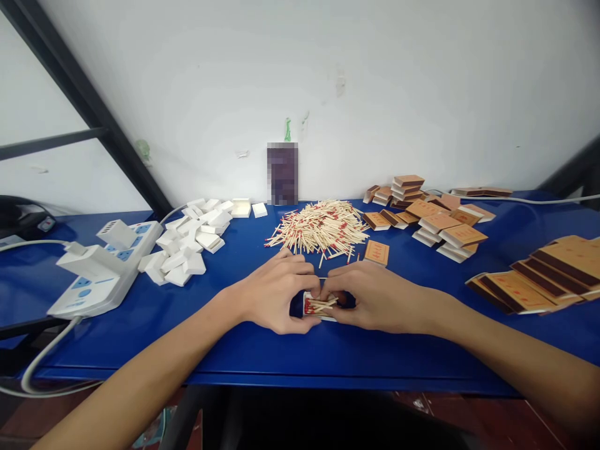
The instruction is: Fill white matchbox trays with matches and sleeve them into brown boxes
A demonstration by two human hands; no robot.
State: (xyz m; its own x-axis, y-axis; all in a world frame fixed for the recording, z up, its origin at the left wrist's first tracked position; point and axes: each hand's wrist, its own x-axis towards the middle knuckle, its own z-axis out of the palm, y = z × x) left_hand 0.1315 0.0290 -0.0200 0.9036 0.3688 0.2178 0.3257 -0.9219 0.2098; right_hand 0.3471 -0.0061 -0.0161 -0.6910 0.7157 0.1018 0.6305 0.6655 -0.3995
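Observation:
A small white matchbox tray (328, 319) lies on the blue table close to its front edge, with red-tipped matches (320, 305) inside it. My left hand (279, 294) grips its left end between thumb and fingers. From the other side, my right hand (370, 297) curls its thumb and fingers around the right part of the tray; its fingertips are partly hidden. Just beyond both hands spreads a big heap of loose matches (323, 226). An orange-brown matchbox sleeve (376, 252) lies right behind my right hand.
Several white trays (187, 244) are heaped at the left, beside a power strip (112, 265) with plugs and cables. Matchbox sleeves (435, 219) lie piled at the back right, and filled-out rows of boxes (539, 281) rest at far right. A pixelated dark panel (282, 174) stands against the wall.

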